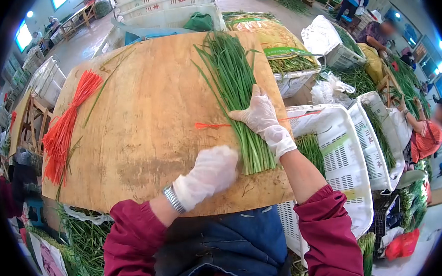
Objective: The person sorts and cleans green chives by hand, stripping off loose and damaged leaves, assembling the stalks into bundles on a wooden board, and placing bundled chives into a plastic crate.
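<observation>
A bundle of long green stalks lies on the wooden board, its pale cut ends toward me. My right hand, in a thin translucent glove, rests over the bundle's lower half with thumb and fingers around it. Beneath the bundle runs a red tie, its ends showing on both sides. My left hand, gloved too, is curled and blurred by motion over the board, left of the cut ends. At the board's left lies a bunch of red ties.
White crates with greens stand at the right, beside the board. Behind it are stacked white crates and a yellow sack. Loose stalks lie on the board's left. Co-workers sit at the far right.
</observation>
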`<action>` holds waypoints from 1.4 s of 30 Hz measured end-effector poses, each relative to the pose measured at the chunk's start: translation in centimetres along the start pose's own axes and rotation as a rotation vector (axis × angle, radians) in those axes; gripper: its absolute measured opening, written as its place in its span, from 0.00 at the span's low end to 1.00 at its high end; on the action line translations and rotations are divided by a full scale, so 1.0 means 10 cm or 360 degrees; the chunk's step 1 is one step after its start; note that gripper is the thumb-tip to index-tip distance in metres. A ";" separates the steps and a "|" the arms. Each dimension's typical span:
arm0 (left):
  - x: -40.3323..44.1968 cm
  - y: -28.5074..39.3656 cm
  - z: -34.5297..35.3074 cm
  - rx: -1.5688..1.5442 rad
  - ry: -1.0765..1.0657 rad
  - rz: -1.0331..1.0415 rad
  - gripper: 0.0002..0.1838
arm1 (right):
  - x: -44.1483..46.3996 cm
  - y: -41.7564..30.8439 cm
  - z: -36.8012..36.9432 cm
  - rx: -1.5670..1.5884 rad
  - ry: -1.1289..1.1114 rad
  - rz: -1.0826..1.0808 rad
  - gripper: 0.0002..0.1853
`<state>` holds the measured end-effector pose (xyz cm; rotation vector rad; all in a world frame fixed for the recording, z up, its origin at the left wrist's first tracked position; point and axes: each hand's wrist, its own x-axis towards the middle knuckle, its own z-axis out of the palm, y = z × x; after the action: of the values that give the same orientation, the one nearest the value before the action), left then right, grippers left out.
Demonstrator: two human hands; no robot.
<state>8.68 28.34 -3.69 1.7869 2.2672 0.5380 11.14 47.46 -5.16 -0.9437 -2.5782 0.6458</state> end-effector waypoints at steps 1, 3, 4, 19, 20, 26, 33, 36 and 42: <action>-0.12 0.06 -0.05 -0.0071 -0.0080 -0.0012 0.09 | 0.00 0.00 0.00 -0.0009 -0.0002 0.0001 0.57; -0.47 0.12 -0.24 -0.0069 -0.0306 -0.0105 0.08 | -0.01 0.00 -0.01 -0.0033 0.0001 0.0004 0.56; -0.69 0.13 -0.40 -0.0158 -0.0471 -0.0182 0.08 | -0.02 -0.01 -0.01 -0.0048 0.0010 0.0001 0.56; -0.55 -0.26 -0.77 -0.0293 0.0403 -0.0465 0.11 | -0.08 -0.06 -0.03 -0.0060 0.0043 -0.0010 0.55; -0.26 -0.31 -0.68 -0.0297 0.0530 -0.0410 0.11 | -0.08 -0.04 0.00 -0.0059 0.0123 -0.0043 0.55; 0.48 -0.32 -0.45 -0.0243 0.0662 -0.0101 0.12 | -0.07 -0.08 -0.02 0.0003 0.0122 -0.0044 0.54; -0.22 -2.00 -0.82 0.0629 0.1217 -0.0762 0.07 | -0.07 -0.06 0.00 -0.0018 0.0087 -0.0034 0.55; -0.66 -2.90 -1.03 0.1207 0.1212 -0.1245 0.08 | -0.10 -0.14 0.02 -0.0002 0.0052 0.0045 0.56; -1.04 -3.08 -1.08 0.1055 0.0968 -0.1483 0.09 | -0.15 -0.30 0.09 0.0038 0.0092 0.0086 0.51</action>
<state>-20.32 10.42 -6.96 0.4853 3.5991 0.1319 10.30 44.13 -4.55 -1.0121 -2.4968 0.6519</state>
